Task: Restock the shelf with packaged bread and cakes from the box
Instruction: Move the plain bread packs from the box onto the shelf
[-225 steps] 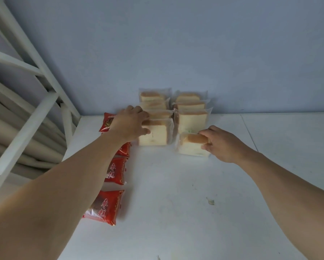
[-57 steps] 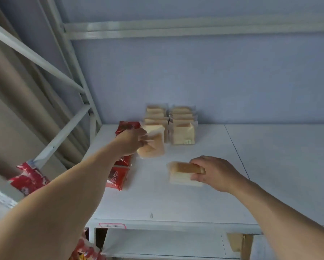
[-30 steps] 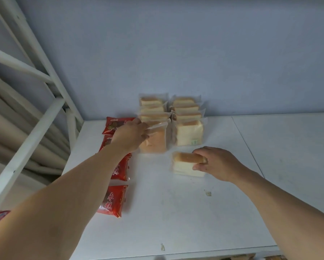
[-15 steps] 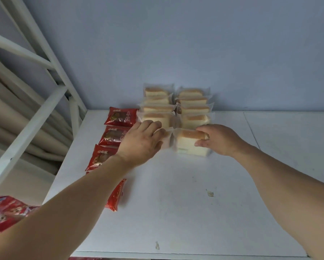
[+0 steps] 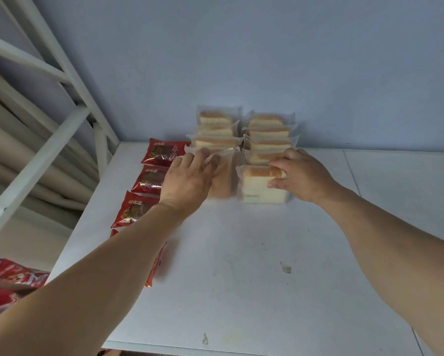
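The white shelf [image 5: 241, 265] carries 2 rows of clear-wrapped sliced bread [image 5: 267, 129] running back to the wall beyond both hands, likely so new packs join at the front. Just outside the left hand [image 5: 190, 181], red cake packets [image 5: 151, 179] lie in a line. That hand's fingers curl over its front bread pack [image 5: 222, 186]; the right hand [image 5: 300, 176] pinches the crust of its upright bread pack [image 5: 257, 188], seating both against their rows.

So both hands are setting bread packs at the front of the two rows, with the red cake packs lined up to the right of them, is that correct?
Not quite: in the head view the red cake packs lie left of the bread rows. The left hand and right hand do each hold a bread pack at the front.
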